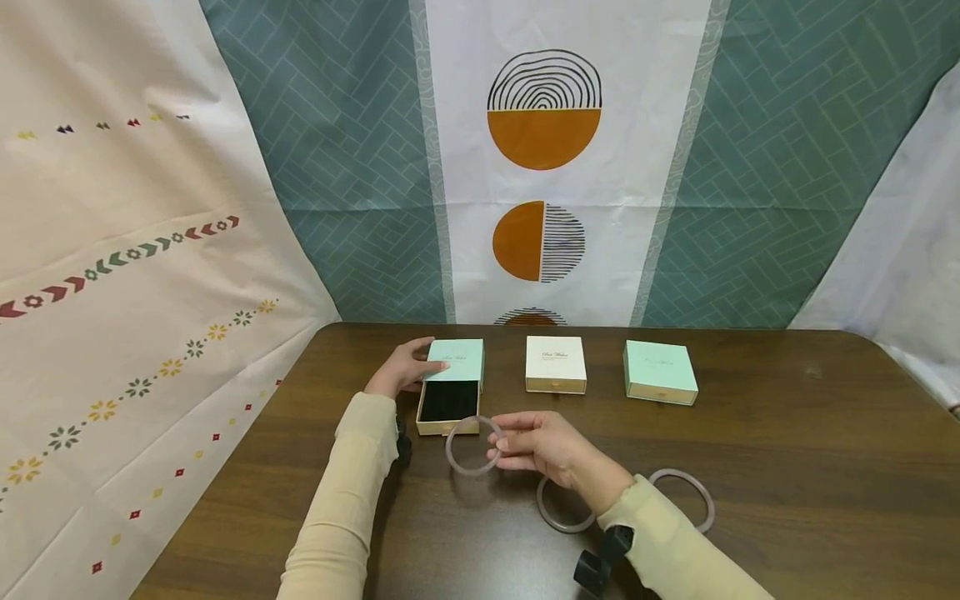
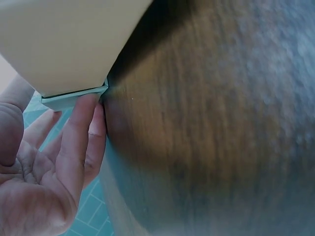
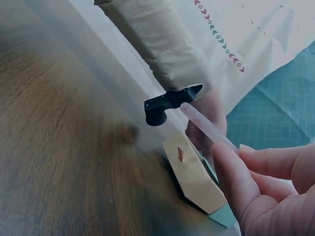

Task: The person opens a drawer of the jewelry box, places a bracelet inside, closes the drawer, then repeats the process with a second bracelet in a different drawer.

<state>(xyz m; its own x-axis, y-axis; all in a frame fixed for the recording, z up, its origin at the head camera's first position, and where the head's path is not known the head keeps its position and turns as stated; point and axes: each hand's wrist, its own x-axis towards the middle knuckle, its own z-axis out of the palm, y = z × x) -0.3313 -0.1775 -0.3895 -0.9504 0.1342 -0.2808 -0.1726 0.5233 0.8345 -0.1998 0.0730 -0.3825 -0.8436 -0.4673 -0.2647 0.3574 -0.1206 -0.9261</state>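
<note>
At the left of the table a mint-green gift box (image 1: 456, 358) has its drawer pulled out toward me, showing a black lining (image 1: 448, 402). My left hand (image 1: 401, 368) grips the sides of its sleeve, thumb lying on the lid. In the left wrist view, that hand's fingers (image 2: 81, 132) press along the box's edge. Just in front of the drawer, my right hand (image 1: 551, 446) pinches a pale lilac bangle (image 1: 471, 473) between thumb and fingers. The right wrist view shows the bangle (image 3: 209, 128) edge-on, near the drawer front (image 3: 192, 172) with its small pull tab.
A cream box (image 1: 555, 362) and another mint-green box (image 1: 660, 371), both closed, stand at the back of the dark wooden table (image 1: 810, 450). Two more bangles lie near my right forearm: one bangle (image 1: 562, 527) below the wrist, another bangle (image 1: 705, 496) beyond the sleeve. Patterned cloth hangs behind.
</note>
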